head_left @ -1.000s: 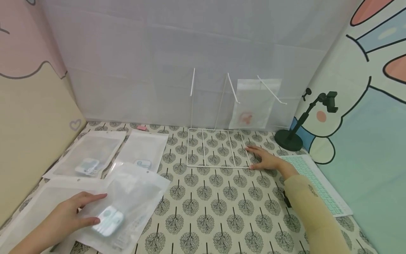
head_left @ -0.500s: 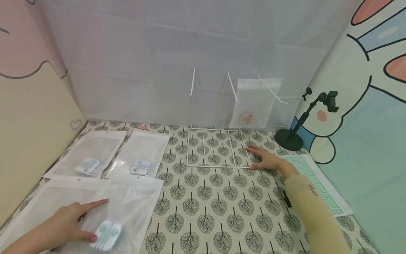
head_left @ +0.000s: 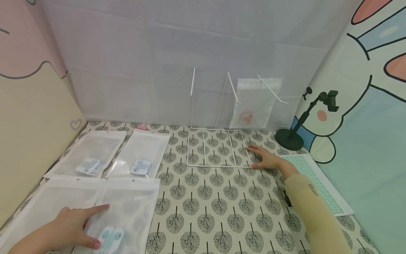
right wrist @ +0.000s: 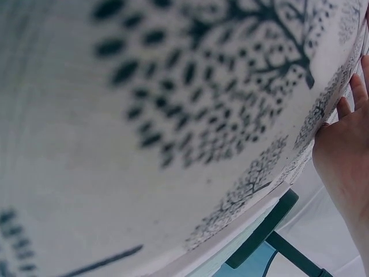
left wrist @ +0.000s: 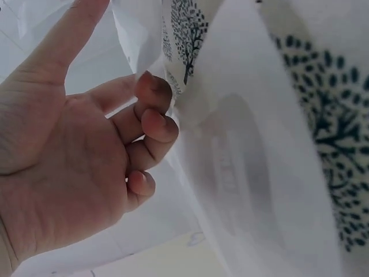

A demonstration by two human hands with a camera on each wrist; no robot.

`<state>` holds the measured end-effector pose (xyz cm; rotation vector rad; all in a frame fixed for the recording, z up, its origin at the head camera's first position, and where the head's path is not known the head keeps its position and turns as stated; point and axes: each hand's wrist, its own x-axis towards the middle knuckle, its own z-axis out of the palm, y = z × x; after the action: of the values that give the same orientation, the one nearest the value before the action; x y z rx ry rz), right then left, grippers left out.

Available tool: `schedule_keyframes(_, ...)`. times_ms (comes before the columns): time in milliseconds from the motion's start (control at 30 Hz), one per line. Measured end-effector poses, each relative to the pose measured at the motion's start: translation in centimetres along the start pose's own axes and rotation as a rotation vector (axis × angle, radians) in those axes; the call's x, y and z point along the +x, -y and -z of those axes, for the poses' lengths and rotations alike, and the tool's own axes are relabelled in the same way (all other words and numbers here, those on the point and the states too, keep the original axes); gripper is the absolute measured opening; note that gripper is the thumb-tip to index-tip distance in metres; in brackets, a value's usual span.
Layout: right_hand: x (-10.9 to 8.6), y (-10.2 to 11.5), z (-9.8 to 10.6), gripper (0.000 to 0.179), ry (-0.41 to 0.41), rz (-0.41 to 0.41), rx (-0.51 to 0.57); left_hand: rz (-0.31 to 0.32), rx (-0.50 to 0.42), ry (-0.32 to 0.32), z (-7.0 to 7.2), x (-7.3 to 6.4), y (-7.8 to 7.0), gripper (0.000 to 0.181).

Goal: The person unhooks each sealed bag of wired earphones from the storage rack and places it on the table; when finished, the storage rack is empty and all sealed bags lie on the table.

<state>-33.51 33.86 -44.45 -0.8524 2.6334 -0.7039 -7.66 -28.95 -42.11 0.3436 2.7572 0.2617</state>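
Note:
My left hand [head_left: 68, 227] lies over a frosted white pouch [head_left: 133, 204], its index finger stretched across the plastic and its thumb beside a white-and-blue earphone case [head_left: 111, 237] inside. Seen in the left wrist view, the other fingers of the left hand [left wrist: 75, 144] are loosely bent, with nothing visible between them. Across the table my right hand [head_left: 265, 158] rests at the right front corner of a white wire rack [head_left: 204, 148], thumb and fingers spread along its edge. Only part of the right hand [right wrist: 349, 147] enters the right wrist view.
Another pouch [head_left: 47, 197] lies partly under my left forearm. Two more pouches with earphone cases, a left one [head_left: 95, 144] and a right one [head_left: 150, 144], lie behind. One pouch [head_left: 253, 100] hangs on the rack's right hook. A keyboard [head_left: 314, 183] and black stand [head_left: 290, 139] are at right.
The front pouch, tilted and overlapping the one behind a second ago, now lies flat and straight beside its neighbour. My left hand has shifted slightly with it; the right hand has stayed at the rack.

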Motion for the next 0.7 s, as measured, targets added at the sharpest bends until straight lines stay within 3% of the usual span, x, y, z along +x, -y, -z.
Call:
schedule_keyframes(167,0.0,0.0,0.1,0.083,0.005,0.0,0.006,0.019,0.022,0.004,0.9,-0.1,-0.4,0.101)
schedule_keyframes(267,0.0,0.1,0.1,0.083,0.008,0.003,0.002,-0.032,0.014,-0.027,1.9,-0.4,-0.6,0.1)
schedule_keyframes(467,0.0,0.2,0.2,0.084,0.006,0.0,0.006,-0.131,0.071,-0.188,5.5,0.2,-2.4,0.096)
schedule_keyframes(600,0.0,0.1,0.2,0.084,0.002,0.001,-0.006,-0.187,0.14,-0.307,8.8,1.5,-4.1,0.095)
schedule_keyframes(700,0.0,0.0,0.2,0.084,0.002,0.0,-0.004,-0.222,0.151,-0.363,11.1,2.8,-5.5,0.096)
